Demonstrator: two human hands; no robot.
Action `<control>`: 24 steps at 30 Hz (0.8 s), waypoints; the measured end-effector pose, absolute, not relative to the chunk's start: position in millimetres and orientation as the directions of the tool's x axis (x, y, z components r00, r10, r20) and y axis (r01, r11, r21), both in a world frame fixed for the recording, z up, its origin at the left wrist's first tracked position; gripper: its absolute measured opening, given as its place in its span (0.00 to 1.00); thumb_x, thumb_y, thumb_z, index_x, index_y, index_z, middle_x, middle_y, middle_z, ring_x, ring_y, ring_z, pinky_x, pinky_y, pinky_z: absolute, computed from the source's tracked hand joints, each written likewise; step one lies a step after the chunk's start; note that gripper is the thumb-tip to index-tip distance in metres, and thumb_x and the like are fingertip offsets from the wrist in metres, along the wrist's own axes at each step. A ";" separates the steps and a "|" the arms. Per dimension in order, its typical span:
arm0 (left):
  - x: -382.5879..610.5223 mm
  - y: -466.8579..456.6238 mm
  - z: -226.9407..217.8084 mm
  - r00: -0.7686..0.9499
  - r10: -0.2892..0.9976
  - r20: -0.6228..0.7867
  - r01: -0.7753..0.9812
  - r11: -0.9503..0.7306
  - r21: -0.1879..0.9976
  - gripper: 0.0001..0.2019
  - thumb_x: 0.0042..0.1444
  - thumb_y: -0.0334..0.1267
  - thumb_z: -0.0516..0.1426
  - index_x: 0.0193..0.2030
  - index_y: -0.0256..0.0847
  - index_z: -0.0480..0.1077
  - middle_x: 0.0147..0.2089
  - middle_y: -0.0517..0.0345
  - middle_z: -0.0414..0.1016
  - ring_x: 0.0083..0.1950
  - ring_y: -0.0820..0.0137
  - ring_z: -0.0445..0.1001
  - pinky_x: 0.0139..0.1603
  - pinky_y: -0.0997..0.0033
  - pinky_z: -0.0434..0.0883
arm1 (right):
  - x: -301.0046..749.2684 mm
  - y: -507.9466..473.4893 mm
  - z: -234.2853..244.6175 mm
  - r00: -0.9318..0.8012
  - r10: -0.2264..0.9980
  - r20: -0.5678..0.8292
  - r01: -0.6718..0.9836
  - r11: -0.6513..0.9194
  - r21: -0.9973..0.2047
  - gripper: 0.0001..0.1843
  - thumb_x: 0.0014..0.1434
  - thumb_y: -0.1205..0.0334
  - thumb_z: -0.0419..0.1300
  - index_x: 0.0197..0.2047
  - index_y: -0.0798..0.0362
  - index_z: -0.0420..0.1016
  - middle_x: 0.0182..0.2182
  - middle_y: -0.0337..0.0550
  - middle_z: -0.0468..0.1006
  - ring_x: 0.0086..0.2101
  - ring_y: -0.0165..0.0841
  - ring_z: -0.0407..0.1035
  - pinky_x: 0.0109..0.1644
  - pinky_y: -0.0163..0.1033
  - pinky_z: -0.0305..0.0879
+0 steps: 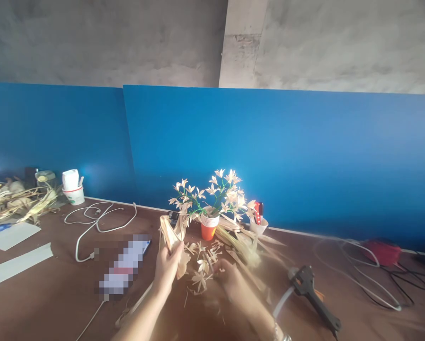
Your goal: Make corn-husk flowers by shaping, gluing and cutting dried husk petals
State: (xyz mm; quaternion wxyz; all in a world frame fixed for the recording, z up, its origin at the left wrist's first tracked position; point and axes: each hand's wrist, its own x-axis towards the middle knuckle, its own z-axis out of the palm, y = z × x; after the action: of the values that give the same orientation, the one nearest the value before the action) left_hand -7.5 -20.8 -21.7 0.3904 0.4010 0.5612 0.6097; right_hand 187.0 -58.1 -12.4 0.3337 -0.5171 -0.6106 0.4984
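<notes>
My left hand (169, 265) is closed around a dried, pale corn husk (170, 235), which stands up out of the fingers. To its right is my right hand (230, 279), blurred, its fingers curled together. A thin greyish thing juts from those fingers, too smeared to name. Between the hands, cut husk flowers (199, 280) and scraps lie on the table. Just behind them stands an orange and white paper cup (208, 229) holding green stems with many pale husk flowers (230, 194).
Right of my right hand lies a black glue gun (314, 296). More husks (243, 244) surround the cup, near a white cup (258, 227) with a red-handled tool. A phone (125, 265), cables (95, 220) and paper strips (19, 265) lie left. A blue partition (269, 151) stands behind.
</notes>
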 end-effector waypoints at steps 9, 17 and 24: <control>-47.6 -7.0 -10.2 -0.274 0.957 0.093 0.548 0.076 0.833 0.09 0.46 0.44 0.63 0.29 0.41 0.76 0.22 0.55 0.76 0.24 0.62 0.74 0.23 0.72 0.59 | 209.8 -48.0 -8.0 0.164 0.985 -0.048 0.896 -0.169 -0.411 0.12 0.57 0.61 0.54 0.45 0.50 0.70 0.34 0.49 0.81 0.34 0.44 0.75 0.34 0.42 0.60; -40.1 -15.8 -11.5 -0.052 0.789 0.613 0.892 -0.239 0.384 0.12 0.49 0.25 0.55 0.40 0.39 0.73 0.41 0.47 0.75 0.44 0.57 0.74 0.43 0.63 0.69 | 218.7 -45.3 -23.3 0.210 0.978 -0.016 0.911 -0.201 -0.360 0.11 0.54 0.63 0.56 0.41 0.49 0.74 0.39 0.50 0.80 0.38 0.42 0.75 0.37 0.41 0.63; -21.0 -33.8 -10.1 0.336 0.868 0.367 0.870 -0.435 0.232 0.16 0.47 0.20 0.52 0.29 0.42 0.78 0.43 0.45 0.76 0.51 0.52 0.72 0.45 0.54 0.68 | 245.9 -29.0 -60.3 0.141 0.987 0.080 0.831 -0.074 -0.552 0.15 0.48 0.60 0.60 0.41 0.50 0.77 0.32 0.50 0.80 0.31 0.43 0.73 0.31 0.43 0.62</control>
State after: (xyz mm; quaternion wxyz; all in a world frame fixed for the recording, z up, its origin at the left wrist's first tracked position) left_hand -21.0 -33.8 -10.1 -0.0027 0.8172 0.5315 0.2227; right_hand 245.9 -29.0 -60.3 0.2432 -0.7151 -0.6354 0.1603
